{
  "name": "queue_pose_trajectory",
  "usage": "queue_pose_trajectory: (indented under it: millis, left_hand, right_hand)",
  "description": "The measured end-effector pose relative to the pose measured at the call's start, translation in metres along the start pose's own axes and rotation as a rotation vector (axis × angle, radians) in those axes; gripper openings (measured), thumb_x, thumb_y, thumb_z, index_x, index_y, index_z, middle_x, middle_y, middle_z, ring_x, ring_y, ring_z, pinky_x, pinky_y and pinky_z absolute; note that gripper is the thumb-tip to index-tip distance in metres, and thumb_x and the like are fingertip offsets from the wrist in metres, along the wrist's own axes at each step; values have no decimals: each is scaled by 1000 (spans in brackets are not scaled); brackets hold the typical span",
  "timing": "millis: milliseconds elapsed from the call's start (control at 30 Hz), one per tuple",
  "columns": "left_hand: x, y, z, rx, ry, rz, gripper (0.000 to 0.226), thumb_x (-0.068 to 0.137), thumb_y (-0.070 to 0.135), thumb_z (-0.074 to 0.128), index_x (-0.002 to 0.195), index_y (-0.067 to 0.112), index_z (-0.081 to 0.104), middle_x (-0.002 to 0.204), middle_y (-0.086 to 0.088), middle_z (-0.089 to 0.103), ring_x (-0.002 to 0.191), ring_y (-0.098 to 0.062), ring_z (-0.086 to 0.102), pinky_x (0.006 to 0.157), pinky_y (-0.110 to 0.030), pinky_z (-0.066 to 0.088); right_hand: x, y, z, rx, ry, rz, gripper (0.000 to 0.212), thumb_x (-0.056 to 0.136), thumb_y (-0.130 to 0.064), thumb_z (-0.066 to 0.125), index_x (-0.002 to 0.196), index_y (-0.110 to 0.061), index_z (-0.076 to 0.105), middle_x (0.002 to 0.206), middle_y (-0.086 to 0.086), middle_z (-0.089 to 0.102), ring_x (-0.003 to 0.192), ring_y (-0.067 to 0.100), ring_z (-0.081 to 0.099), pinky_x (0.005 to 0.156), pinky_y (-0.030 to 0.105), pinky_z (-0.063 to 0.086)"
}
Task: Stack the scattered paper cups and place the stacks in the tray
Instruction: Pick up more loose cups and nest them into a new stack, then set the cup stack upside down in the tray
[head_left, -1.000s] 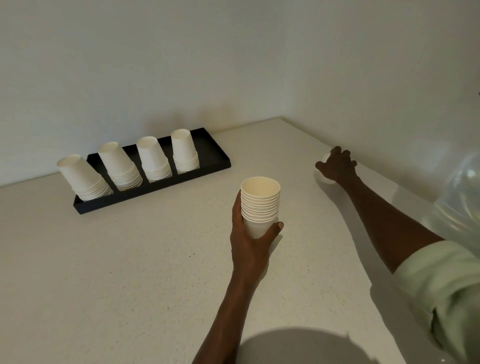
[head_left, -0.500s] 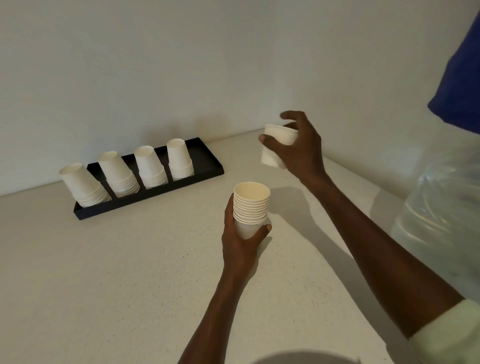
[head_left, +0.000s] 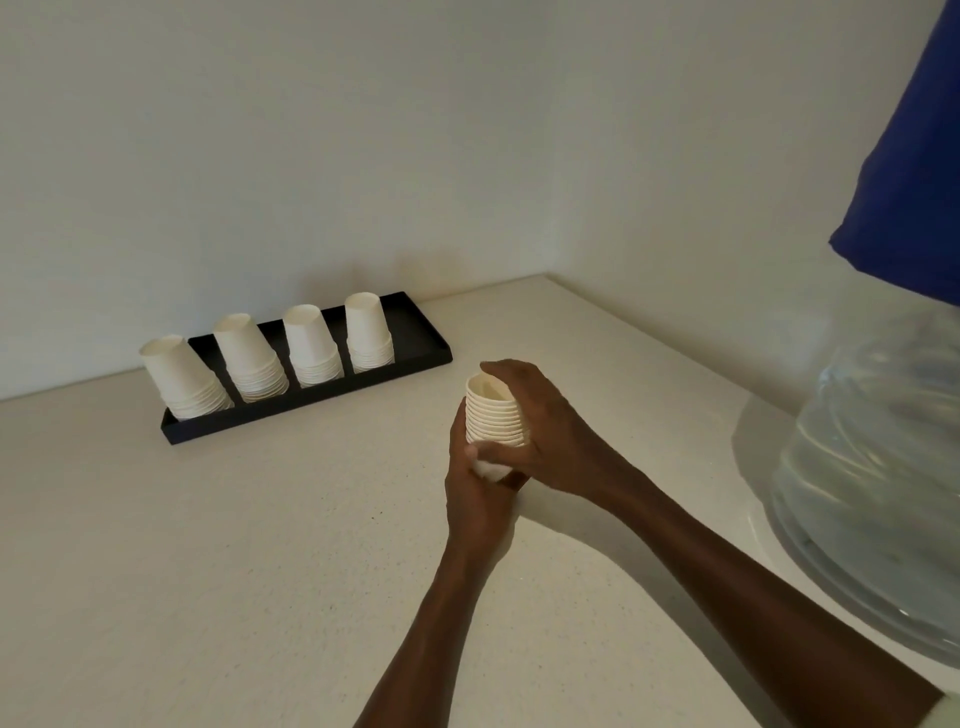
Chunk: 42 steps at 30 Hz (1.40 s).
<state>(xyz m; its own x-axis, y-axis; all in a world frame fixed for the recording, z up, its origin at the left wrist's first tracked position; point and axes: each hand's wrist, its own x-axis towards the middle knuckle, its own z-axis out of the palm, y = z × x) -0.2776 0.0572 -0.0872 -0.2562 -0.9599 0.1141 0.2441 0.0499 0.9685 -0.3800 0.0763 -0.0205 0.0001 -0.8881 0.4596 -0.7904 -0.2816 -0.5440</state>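
The left hand is holding the stack of paper cups from below, its grip curling round the bottom cup, rims upward. The right hand is wrapping over the stack's top and far side, fingers bent round the rims, so both grips are closing on the same stack. The stack is hovering above the tabletop, near the black tray and just off that tray's right end, toward the person.

Inside the tray four upside-down stacks are standing in a row, filling it from its left end; the bare part of the tray floor is lying at its right end, closest to the held stack.

Judging by the material, the cups are going to feel very light and thin-walled: a hard squeeze is likely to dent a wall or ovalise a rim, and nested cups can slide apart if only the top one is taken. The safer hold is probably low on the outermost cup with a second hand steadying the rims, especially if the stack is being turned over to match those in the tray.

To the right of the tray, well apart, a large clear water bottle is sitting on the tabletop.
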Motion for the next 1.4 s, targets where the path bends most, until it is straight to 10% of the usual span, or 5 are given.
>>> queue_pose_trajectory:
  millis: [300,633,833,1100,1400]
  left_hand:
    - [11,13,-17,261,52,162,103,67,37,85,148,40,21,113,30,51,95,15,57,63,-2,46]
    - [34,46,-30,205,73,276,77,75,16,81,140,21,40,132,-1,56,120,-17,55,79,-13,51]
    - [52,55,-44,207,46,219,69,78,22,77,137,22,43,127,-1,59,116,-20,58,93,-35,52]
    - [81,74,-63,359,-53,127,77,79,21,78,142,22,34,135,-2,49,121,-24,50,100,-49,48]
    - [114,83,-62,323,-148,80,44,90,39,63,129,26,47,117,7,62,106,-12,62,80,-22,52]
  right_hand:
    - [17,8,-4,178,222,163,88,62,-41,86,135,-32,37,131,-2,47,112,15,49,82,26,48]
    - [49,-15,7,1368,115,752,66,72,-36,82,126,-18,49,124,16,54,105,36,62,72,47,59]
    - [58,-12,14,1001,-139,722,58,90,-55,54,135,-20,44,129,12,56,112,31,59,95,47,51]
    - [76,6,8,404,-371,146,85,82,-4,61,148,-37,20,144,-3,38,116,19,51,84,25,51]
    - [125,28,42,268,-37,192,84,67,-33,85,134,-25,37,127,3,60,109,25,60,87,37,53]
